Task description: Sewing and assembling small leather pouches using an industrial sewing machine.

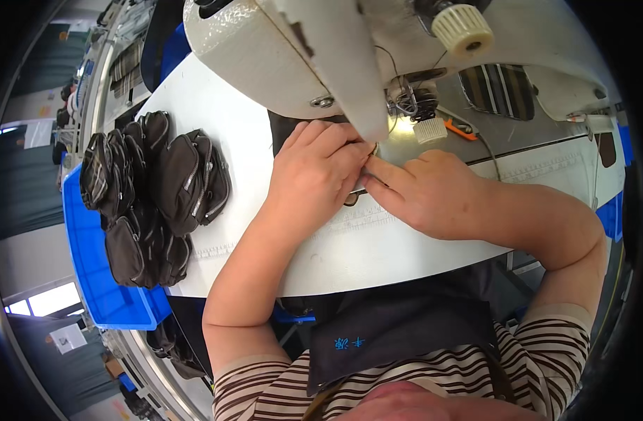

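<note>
**Both hands pinched together at the needle**

Striped sleeves and a dark apron (405,337) fill the lower edge nearest the lens, and from there your two forearms run up onto the white bench (216,119).

Your fingers (349,151) meet just below the head of the sewing machine (293,56). On your left hand (314,175) they curl down and press flat on the dark workpiece (283,130), which shows only as a dark strip past your knuckles; the rest is hidden under your hands. On your right hand (427,189) they are drawn close, the tips pointing left and touching those of the left hand, seemingly pinching a small edge of the piece against the bench. What exactly they grip is too covered to tell. Holding it this way, low and tight from both sides, likely keeps the piece from shifting right at the needle area (405,105).

Out from there, a cream knob (430,130) sits just beside the metal plate (413,144), with an orange tool (460,128) lying near it. A larger cream knob (463,29) tops the machine.

To your left, a pile of dark zippered pouches (160,189) lies partly on the bench's edge and partly over a blue bin (100,288), well apart from your hands yet within reach.
</note>
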`<state>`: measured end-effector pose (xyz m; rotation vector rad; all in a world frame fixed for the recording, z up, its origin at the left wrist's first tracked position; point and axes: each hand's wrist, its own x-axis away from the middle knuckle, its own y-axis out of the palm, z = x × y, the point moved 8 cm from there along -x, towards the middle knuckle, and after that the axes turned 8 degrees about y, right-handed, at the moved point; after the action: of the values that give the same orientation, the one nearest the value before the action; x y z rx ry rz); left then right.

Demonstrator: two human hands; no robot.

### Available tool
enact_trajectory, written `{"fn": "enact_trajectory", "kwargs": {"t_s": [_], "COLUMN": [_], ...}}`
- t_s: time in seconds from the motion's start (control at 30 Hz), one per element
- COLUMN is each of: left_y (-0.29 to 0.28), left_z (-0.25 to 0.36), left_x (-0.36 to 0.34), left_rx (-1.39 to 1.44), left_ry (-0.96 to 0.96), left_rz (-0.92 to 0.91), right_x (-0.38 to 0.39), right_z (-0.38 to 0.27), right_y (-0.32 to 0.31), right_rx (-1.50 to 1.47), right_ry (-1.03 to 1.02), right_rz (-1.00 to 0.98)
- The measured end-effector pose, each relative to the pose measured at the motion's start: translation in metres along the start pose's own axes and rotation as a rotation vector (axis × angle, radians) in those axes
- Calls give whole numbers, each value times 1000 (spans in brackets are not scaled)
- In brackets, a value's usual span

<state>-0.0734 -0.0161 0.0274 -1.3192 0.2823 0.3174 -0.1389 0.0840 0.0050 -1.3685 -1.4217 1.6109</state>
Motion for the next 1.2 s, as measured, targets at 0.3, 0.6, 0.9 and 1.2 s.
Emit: {"fn": "enact_trajectory", "kwargs": {"t_s": [0.3,0.6,0.9,1.2], "left_y": [1,4,3,-2], "left_z": [-7,-9,-2,-4], "left_x": [3,-2,-4,0], "left_rx": [156,82,3,-39], "left_ry": [-98,-132,-134,-112], "left_rz": [12,57,29,-19], "right_x": [-2,-7,-8,-9], "right_z": [-1,10,13,6], "right_y": [-6,-4,-2,-2], "right_rx": [2,28,-115,-19], "right_ry": [-55,11,49,0], "right_rz": [57,111,93,50]}}
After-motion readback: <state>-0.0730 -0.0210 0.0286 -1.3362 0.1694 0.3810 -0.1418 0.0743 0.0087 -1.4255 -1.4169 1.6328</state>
